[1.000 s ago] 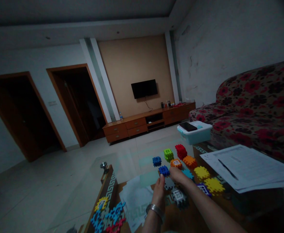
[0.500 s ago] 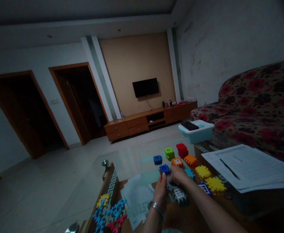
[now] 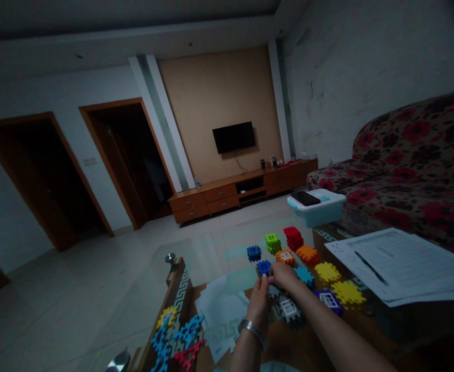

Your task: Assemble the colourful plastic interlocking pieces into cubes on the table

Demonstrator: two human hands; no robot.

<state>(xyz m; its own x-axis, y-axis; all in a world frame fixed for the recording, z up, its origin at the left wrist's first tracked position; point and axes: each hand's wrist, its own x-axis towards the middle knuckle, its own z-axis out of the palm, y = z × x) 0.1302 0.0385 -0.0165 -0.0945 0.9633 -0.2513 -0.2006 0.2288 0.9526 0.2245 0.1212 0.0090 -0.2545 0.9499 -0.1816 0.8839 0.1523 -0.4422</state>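
Note:
My left hand, with a silver bangle on its wrist, has its thumb and fingers drawn together. Its thumb tip points up at the lower edge of a dark blue toothed block. From the right, my right hand meets it with curled fingers, fingertips against the left hand. Anything between the fingers is hidden. Just under the right hand lie a grey toothed piece and a grey block with a white lattice face. A light blue block shows beyond the right wrist.
Several more blocks stand around: blue, green, red, orange, yellow, purple. Papers with a pen lie right, loose sheets left, flat toothed pieces far left. A lidded box carries a phone.
The view has shifted slightly. My hands stay together in front of the dark blue block, with the right fingers a little more curled in toward the left thumb.

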